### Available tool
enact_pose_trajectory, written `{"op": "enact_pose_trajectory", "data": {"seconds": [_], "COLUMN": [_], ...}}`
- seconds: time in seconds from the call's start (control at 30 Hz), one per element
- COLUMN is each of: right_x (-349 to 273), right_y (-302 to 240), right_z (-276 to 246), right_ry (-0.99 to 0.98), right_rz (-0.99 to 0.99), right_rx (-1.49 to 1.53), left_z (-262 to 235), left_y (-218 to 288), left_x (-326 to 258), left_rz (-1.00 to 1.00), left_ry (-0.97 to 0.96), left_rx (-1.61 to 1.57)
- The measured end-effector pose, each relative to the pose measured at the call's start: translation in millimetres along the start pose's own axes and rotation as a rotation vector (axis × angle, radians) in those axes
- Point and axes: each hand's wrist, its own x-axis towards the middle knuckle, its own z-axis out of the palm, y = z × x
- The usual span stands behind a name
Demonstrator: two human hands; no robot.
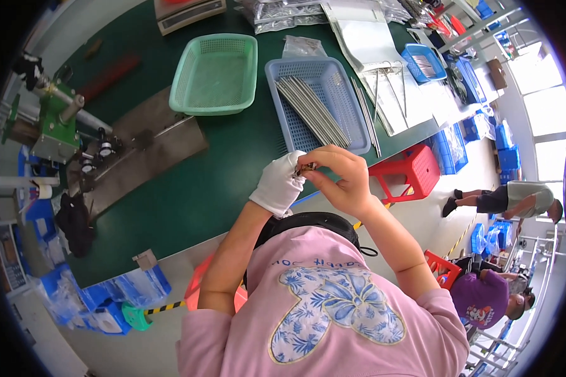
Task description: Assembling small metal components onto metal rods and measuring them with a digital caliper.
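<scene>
While I am looking down past the pink shirt, I am seeing both hands meeting just in front of the blue basket (pixel 317 100). The left hand (pixel 280 183), in a white glove, is pinching a small dark part (pixel 307 168), and the bare right hand (pixel 341 179) is closing its fingertips on the same part from the other side, so the part is sitting between the two, just short of the basket's near rim. I am judging this as a fitting or sorting step on that small piece; the next move is calling for a steady, fine grip, since the part is too small to make out.

Inside the blue basket, thin metal rods (pixel 313 110) are lying in a slanted bundle. Left of the basket an empty green basket (pixel 215 74) is resting on the green table. Beyond the basket, clear plastic bags (pixel 282 12) and a silver flat pouch (pixel 366 34) are lying. Right of it, a small blue tray (pixel 424 63) is holding more metal pieces.
</scene>
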Motion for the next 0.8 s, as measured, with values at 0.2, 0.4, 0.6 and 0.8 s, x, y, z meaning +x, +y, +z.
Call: {"op": "enact_pose_trajectory", "data": {"seconds": [0.2,0.4,0.6,0.8], "right_x": [1,4,-2,-1], "right_y": [0,-7,-1,-6], "right_z": [3,5,11,8], "right_ry": [0.003,-0.051,0.006,0.029], "right_rz": [0.009,-0.120,-0.115,-0.119], "right_rx": [-0.051,-0.272,-0.247,-0.266], "left_z": [2,2,1,3], "left_y": [-5,-15,-11,-10], "left_x": [0,4,5,5], "left_rz": [0.014,0.090,0.074,0.078], "left_ry": [0.029,0.031,0.012,0.013], "left_rx": [0.021,0.152,0.143,0.199]}}
